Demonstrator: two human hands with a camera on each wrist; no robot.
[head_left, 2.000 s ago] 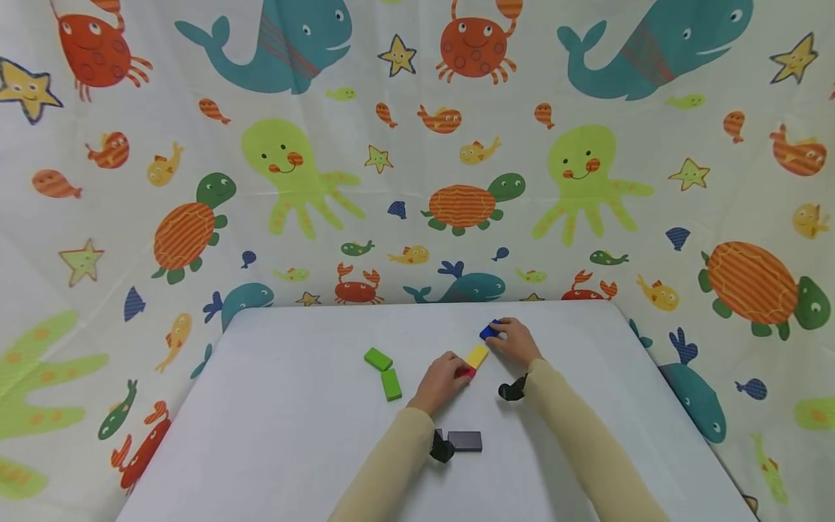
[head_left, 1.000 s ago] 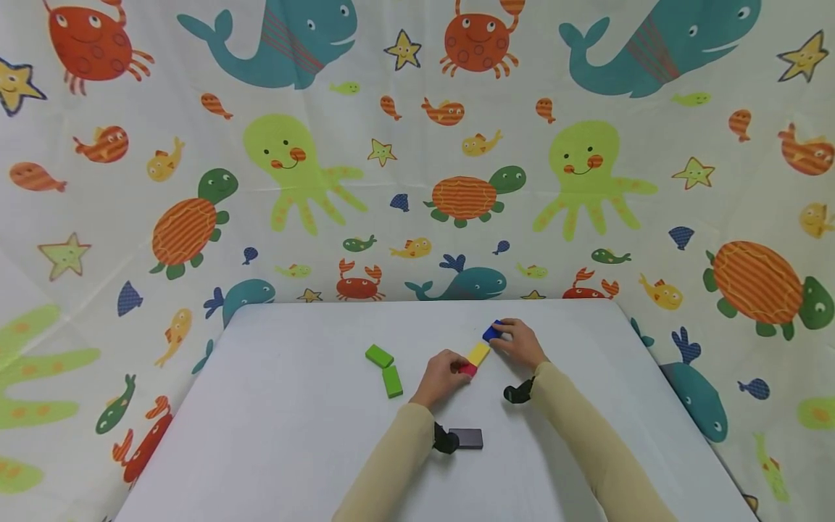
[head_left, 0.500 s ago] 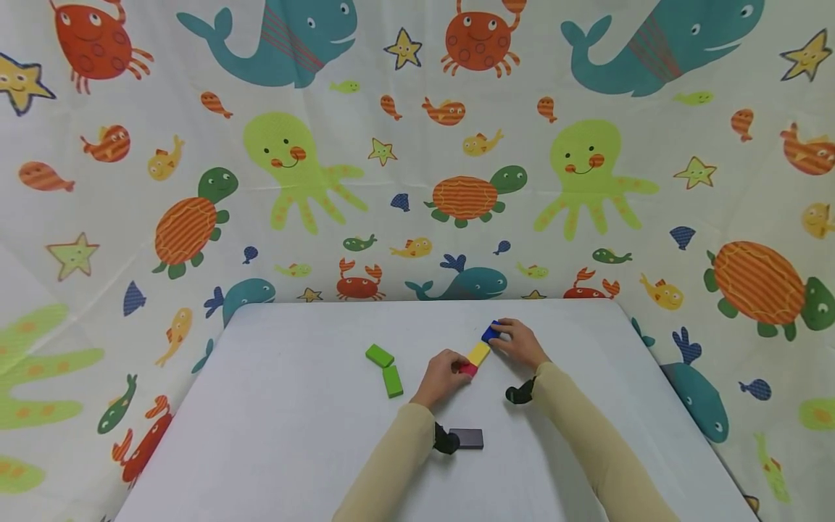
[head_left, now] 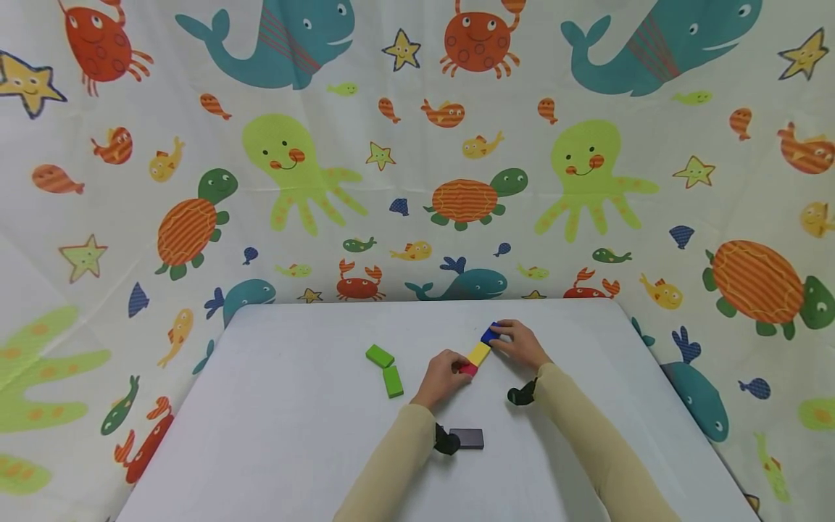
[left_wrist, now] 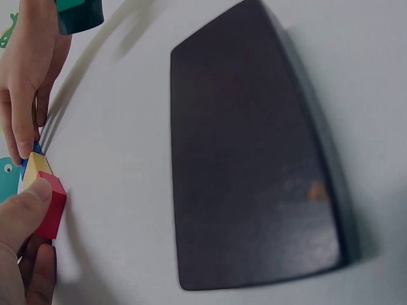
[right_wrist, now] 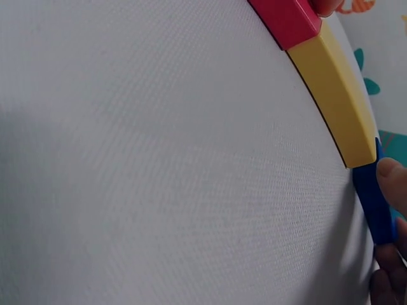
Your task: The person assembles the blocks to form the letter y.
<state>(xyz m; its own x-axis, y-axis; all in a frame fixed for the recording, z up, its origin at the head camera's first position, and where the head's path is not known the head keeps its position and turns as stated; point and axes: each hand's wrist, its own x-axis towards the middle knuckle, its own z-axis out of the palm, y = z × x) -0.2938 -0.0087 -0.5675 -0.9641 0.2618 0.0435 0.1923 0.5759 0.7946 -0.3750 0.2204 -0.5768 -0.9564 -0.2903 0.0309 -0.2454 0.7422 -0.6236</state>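
Three blocks lie end to end in a slanting row on the white table: a red block nearest, a yellow block in the middle, a blue block farthest. My left hand pinches the red block, thumb on its upper side in the left wrist view. With thumb and fingers my right hand holds the blue block by its sides. In the right wrist view the yellow block meets the red block at one end and the blue block at the other.
Two green blocks lie at an angle to each other, left of the hands. A dark grey block lies near my left wrist, partly covered by the wrist camera. Behind the table hangs a curtain printed with sea animals.
The blue block has shifted slightly toward the yellow block under my right hand, closing the gap between them. My left hand keeps its hold on the red block.
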